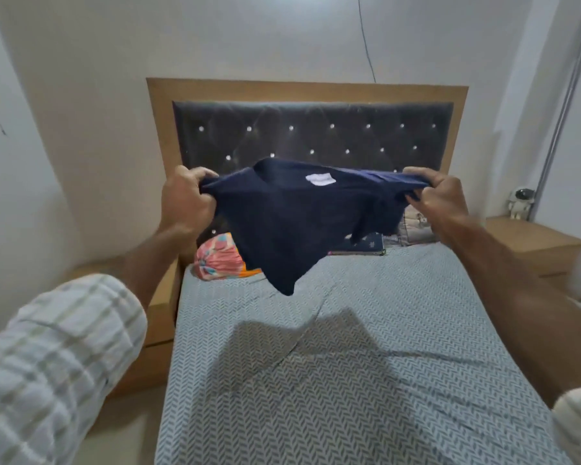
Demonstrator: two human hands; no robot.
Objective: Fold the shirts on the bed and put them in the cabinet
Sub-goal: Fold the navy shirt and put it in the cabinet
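A navy blue shirt with a white neck label hangs in the air above the bed, stretched between both hands at its shoulders. My left hand grips the shirt's left shoulder, fingers curled round the cloth. My right hand grips the right shoulder the same way. The shirt's body swings away toward the headboard, and its shadow falls on the grey patterned sheet. No cabinet is in view.
A pink and orange bundle of cloth lies near the pillows at the bed's left. Dark and light folded cloths lie by the tufted headboard. Wooden bedside tables flank the bed; a small white figure stands on the right one.
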